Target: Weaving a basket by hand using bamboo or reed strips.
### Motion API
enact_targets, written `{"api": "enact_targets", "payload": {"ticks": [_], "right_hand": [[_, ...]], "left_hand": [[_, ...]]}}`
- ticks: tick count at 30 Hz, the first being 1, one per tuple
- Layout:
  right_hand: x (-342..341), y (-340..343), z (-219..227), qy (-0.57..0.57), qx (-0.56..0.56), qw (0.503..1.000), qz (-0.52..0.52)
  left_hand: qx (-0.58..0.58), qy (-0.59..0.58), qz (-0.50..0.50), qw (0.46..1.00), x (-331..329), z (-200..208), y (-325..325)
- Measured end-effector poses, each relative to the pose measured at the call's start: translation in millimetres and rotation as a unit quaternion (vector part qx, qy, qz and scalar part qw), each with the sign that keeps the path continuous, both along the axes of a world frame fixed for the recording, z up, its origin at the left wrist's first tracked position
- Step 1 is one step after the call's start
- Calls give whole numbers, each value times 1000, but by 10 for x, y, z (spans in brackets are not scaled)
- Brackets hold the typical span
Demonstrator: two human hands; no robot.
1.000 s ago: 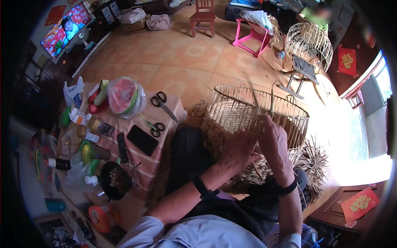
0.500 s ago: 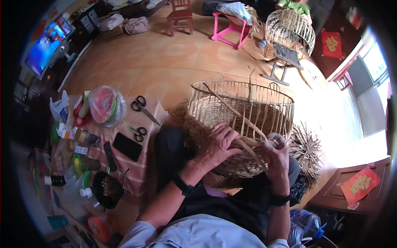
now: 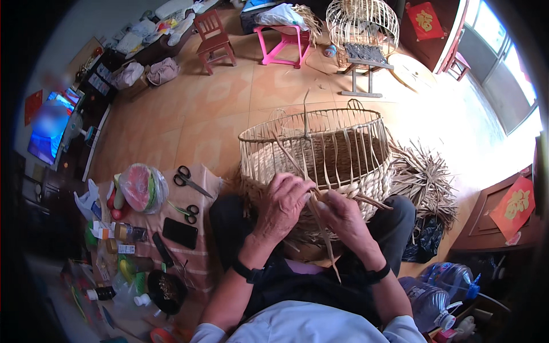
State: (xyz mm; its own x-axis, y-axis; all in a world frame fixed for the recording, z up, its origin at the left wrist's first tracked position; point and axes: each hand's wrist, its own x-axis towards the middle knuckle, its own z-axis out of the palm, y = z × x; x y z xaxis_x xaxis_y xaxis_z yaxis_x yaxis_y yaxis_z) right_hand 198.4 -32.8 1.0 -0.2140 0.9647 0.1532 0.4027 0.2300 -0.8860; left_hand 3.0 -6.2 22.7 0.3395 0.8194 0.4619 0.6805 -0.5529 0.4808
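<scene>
A half-woven bamboo basket (image 3: 320,154) rests on my lap, its upright ribs open at the top and its lower wall tightly woven. My left hand (image 3: 284,203) presses against the near wall of the basket with its fingers curled over the weave. My right hand (image 3: 342,212) sits beside it, pinching a long thin bamboo strip (image 3: 323,234) that runs from the basket wall down toward my chest. Both wrists carry dark bands.
A low table (image 3: 194,251) on my left holds two pairs of scissors (image 3: 189,181), a black phone (image 3: 179,232), wrapped watermelon (image 3: 142,187) and bottles. Loose bamboo strips (image 3: 423,177) lie right. Plastic water bottles (image 3: 434,297) stand lower right; a finished cage (image 3: 363,26), pink stool (image 3: 284,43) behind.
Both hands have come down from the basket's upper ribs to its lower woven wall, close together on a strip. The basket sits nearer and more upright in view.
</scene>
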Motion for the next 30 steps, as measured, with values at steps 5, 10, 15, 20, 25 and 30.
{"api": "enact_targets", "payload": {"ticks": [5,10,15,20,25,30], "right_hand": [[605,-298,-193,515,-294,805,26],[329,-374,-107,237,-335,905,111],[795,-490,-200,337,-243,908,47],[1208,-727,-302,546,-144,816,-126],[658,-914,43,-86,5,996,-1],[318,-684,252,-320,139,910,223]], "left_hand": [[-41,-28,-13,999,-19,-10,94],[-81,-46,33,995,-50,-113,62],[-147,-106,7,983,-57,-65,73],[-205,-111,-20,972,-81,32,174],[-265,-106,-7,958,-34,146,223],[-254,-27,-8,967,6,190,278]]}}
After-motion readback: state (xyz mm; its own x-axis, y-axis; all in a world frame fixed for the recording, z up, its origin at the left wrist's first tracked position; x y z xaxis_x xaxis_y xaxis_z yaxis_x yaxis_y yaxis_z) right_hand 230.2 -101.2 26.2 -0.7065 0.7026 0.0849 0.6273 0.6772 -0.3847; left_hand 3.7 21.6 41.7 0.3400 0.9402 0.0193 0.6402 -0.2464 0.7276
